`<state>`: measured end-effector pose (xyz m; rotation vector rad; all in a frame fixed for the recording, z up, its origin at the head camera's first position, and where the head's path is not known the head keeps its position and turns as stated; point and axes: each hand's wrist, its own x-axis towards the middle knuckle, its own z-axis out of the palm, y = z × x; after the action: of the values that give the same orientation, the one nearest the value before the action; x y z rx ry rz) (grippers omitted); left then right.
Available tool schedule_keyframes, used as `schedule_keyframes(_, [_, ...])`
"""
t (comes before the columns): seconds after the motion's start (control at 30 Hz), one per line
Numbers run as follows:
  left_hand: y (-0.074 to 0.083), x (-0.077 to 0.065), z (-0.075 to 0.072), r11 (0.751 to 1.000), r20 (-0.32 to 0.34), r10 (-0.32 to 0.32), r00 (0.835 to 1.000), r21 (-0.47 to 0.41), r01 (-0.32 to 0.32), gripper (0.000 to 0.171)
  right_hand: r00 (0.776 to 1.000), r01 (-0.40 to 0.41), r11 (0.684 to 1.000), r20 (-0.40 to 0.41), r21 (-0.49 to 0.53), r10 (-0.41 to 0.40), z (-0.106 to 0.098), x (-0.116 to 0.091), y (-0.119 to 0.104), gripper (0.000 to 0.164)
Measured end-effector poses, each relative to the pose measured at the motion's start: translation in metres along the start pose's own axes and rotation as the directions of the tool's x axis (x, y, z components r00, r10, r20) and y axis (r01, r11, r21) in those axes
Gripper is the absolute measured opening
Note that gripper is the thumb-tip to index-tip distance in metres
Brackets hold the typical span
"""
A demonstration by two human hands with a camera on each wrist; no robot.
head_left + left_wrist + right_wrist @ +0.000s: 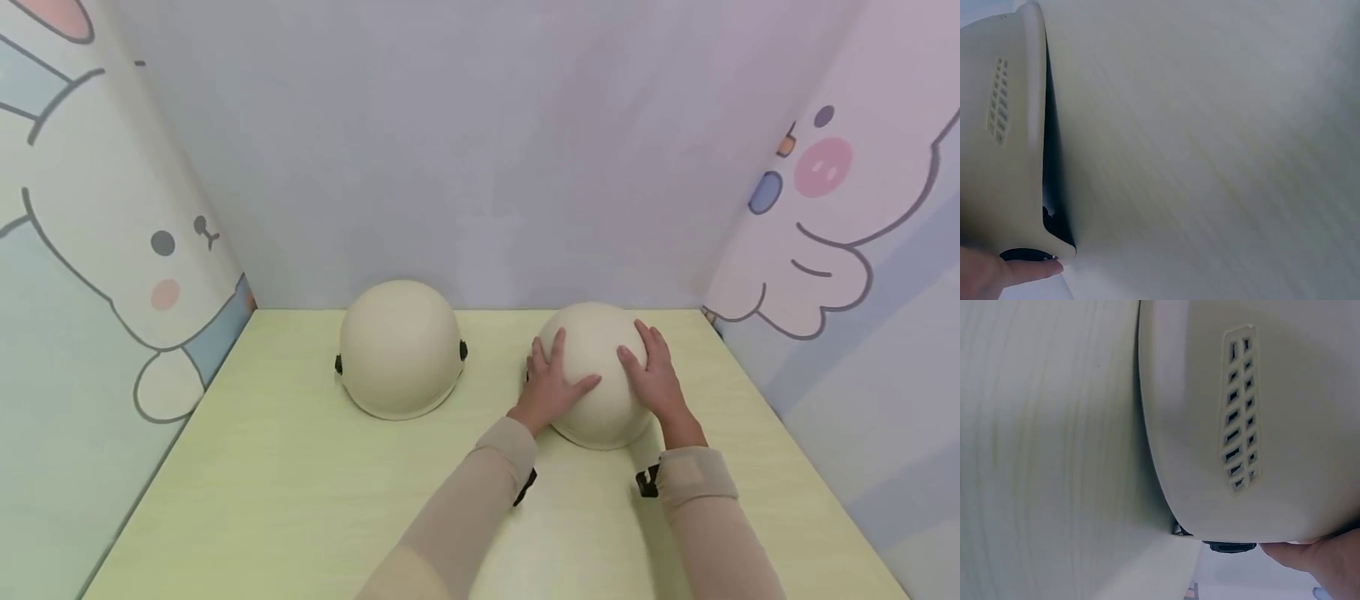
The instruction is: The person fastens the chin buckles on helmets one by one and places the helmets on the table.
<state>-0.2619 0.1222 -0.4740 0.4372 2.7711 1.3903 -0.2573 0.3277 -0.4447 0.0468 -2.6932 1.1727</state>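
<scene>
Both of my hands are on the cream, round-domed helmet (600,383) at the right of the table. My left hand (549,387) lies on its left side with fingers and thumb spread. On the right side rests my right hand (657,379), fingers stretched over the shell. A slotted vent (999,103) and the dark gap under the rim show in the left wrist view, with one straight fingertip near the helmet's corner. In the right wrist view a similar vent (1241,412) shows, and a black side knob (1230,547) close to a finger.
A second cream helmet (400,350) with black side knobs sits dome up at the left. The pale yellow table (300,500) meets a grey back wall (480,150). Cartoon-printed side panels (900,333) stand at both sides.
</scene>
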Motion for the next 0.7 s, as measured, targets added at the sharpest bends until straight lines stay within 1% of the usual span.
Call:
schedule_keyframes(0.13, [0.003,0.008,0.004,1.000,0.004,0.017,1.000,0.004,-0.017,0.098,1.000,0.008,1.000,-0.027,0.010,-0.008,-0.006,0.003,0.001,0.070])
schedule_keyframes(0.23, [0.008,0.014,0.006,1.000,0.016,0.016,1.000,0.022,-0.016,0.099,0.999,0.015,1.000,-0.044,0.015,-0.014,-0.011,0.005,0.003,0.069])
schedule_keyframes(0.37, [0.012,0.019,0.010,0.999,0.020,0.021,1.000,0.040,-0.022,0.099,0.998,0.015,1.000,-0.067,0.015,-0.014,-0.014,0.008,0.011,0.069])
schedule_keyframes(0.57, [0.006,0.023,0.016,0.998,-0.004,0.053,0.999,0.021,-0.053,0.099,0.998,-0.012,1.000,-0.069,0.022,0.013,-0.010,0.010,0.019,0.070])
schedule_keyframes(0.7, [0.002,0.023,0.017,0.999,-0.010,0.048,0.999,0.020,-0.048,0.098,0.998,-0.022,1.000,-0.065,0.011,0.023,-0.007,0.010,0.020,0.070])
